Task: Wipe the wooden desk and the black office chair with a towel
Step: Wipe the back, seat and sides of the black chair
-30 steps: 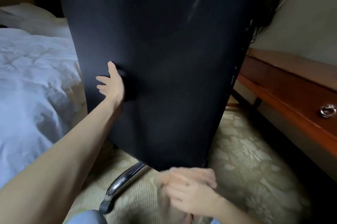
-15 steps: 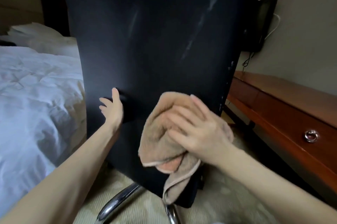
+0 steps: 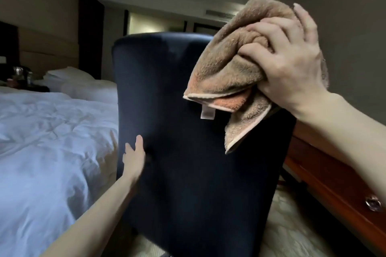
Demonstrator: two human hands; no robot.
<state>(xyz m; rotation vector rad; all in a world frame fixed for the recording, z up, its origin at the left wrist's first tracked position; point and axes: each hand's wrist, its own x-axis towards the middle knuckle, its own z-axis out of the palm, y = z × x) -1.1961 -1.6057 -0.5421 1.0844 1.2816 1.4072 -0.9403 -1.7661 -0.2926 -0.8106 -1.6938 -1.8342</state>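
My towel has climbed from low on the chair back to its top right corner. It is bunched in my right hand, fingers curled tight round the wad, and a loose corner hangs down in front of the black fabric. I cannot tell whether the cloth is touching the chair here. My left hand stays flat, fingers straight, against the chair back's left edge, steadying it. I judge this is the chair step, at the top of an upward stroke. The next move calls for pressing the towel onto the top edge and drawing it across. The wooden bench stands just beside the chair on my right, the bed on my left.
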